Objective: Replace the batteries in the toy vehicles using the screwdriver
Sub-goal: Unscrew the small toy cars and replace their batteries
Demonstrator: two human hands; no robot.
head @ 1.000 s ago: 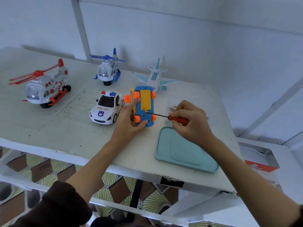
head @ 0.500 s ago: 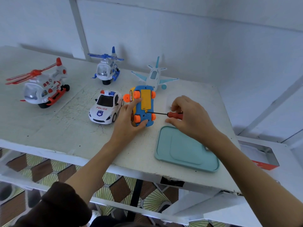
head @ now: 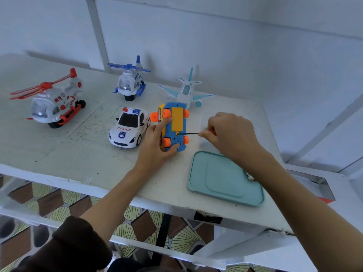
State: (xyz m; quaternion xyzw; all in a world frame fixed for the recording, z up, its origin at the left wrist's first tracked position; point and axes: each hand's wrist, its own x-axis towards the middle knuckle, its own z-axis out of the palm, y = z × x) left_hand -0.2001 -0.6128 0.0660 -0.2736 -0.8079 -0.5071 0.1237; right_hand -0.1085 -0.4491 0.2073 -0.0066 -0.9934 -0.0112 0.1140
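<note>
A blue toy car (head: 175,141) with orange wheels stands on its side, underside facing me, its yellow battery cover showing. My left hand (head: 155,146) grips it from the left, thumb under its lower end. My right hand (head: 231,134) is curled round the screwdriver's handle, which it hides. The screwdriver's thin black shaft (head: 188,133) runs left from my fingers, its tip at the screw below the yellow cover.
A white police car (head: 128,129) sits just left of my left hand. Behind are a red helicopter (head: 53,103), a blue helicopter (head: 129,81) and a white plane (head: 186,91). A teal tray (head: 222,177) lies near the white table's front edge (head: 78,183).
My right hand has turned and closed over the screwdriver, so its red handle no longer shows. The car and my left hand stay where they were.
</note>
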